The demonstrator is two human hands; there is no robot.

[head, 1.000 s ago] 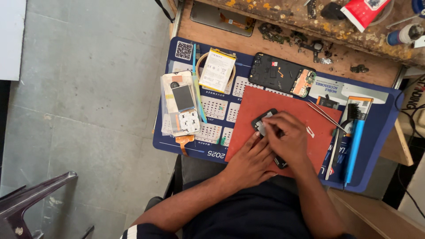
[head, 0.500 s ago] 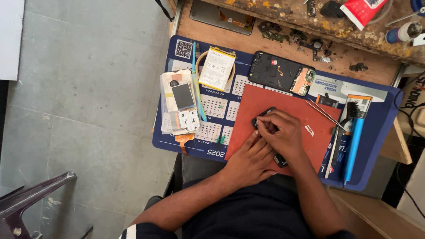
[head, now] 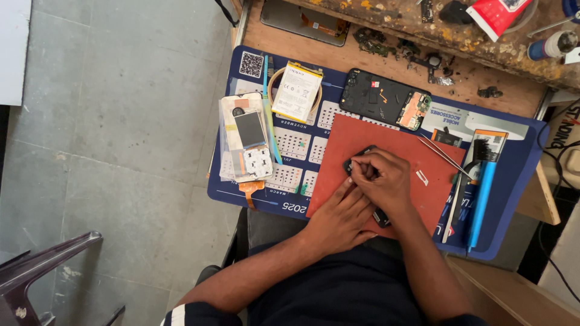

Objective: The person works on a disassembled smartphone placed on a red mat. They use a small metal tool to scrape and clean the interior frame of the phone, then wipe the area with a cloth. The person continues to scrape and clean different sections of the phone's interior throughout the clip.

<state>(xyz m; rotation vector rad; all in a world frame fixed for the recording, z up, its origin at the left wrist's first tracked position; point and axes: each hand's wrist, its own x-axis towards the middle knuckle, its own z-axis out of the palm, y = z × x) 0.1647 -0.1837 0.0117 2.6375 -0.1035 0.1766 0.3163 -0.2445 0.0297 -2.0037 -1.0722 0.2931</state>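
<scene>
Grey floor tiles run down the left of the view, and a scarred wooden table (head: 386,60) carries a blue mat (head: 519,163) with a red pad (head: 374,136) on top. On that pad, under both hands, lies a small dark phone (head: 382,217) — only its two ends show, one above the knuckles and one below the wrist.

Right hand (head: 380,178) is curled over the phone's upper end, fingertips pinched together on something too small to make out; whether its grip holds a part or only presses, I cannot tell. Left hand (head: 335,220) lies flat beside and just under it, fingers spread against the phone's side, steadying rather than clasping.

Just right of the grip lie tweezers (head: 444,156), and beyond them a brush (head: 480,151) and a blue tool (head: 480,199). Up from the grip sits an opened phone frame (head: 377,96) with its board bare. Further left are a white battery (head: 296,90) and a bagged screen assembly (head: 246,142) with an orange flex tail.

What could go wrong, as I judge it: a tiny screw or connector could slip from the fingertips and roll off the pad toward the floor, since the phone sits near the table's front edge. Pressing too hard with bare fingers might bend a flex cable or crack a thin part — the steadying hand hides much of the body, so a slide would be hard to notice.
</scene>
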